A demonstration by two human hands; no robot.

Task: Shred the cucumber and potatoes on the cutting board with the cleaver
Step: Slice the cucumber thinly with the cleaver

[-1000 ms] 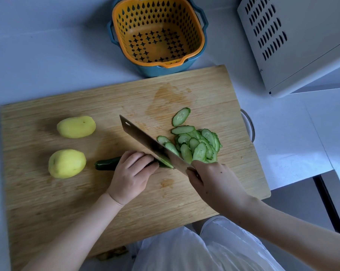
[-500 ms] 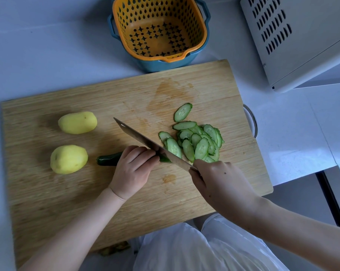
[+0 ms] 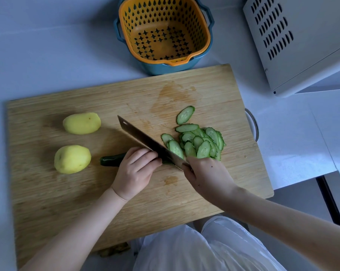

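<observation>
Here, left hand [image 3: 135,171] curled, grip pinning cucumber [image 3: 112,160]; right hand [image 3: 206,177] grip wrapped round cleaver [image 3: 142,138] handle, blade angled.

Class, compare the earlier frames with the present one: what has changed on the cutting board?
The cleaver in the right hand edged slightly left along the cucumber. The left hand still holds the cucumber; the far potato, near potato, cucumber slices and colander stayed put.

No text, label, brand, number or sign can be read anywhere. The cleaver [image 3: 143,140] blade, just beyond the fingers [image 3: 140,156], carries no legible mark, and neither does the vented white appliance [image 3: 302,45] well off to the right of the fingers.
</observation>
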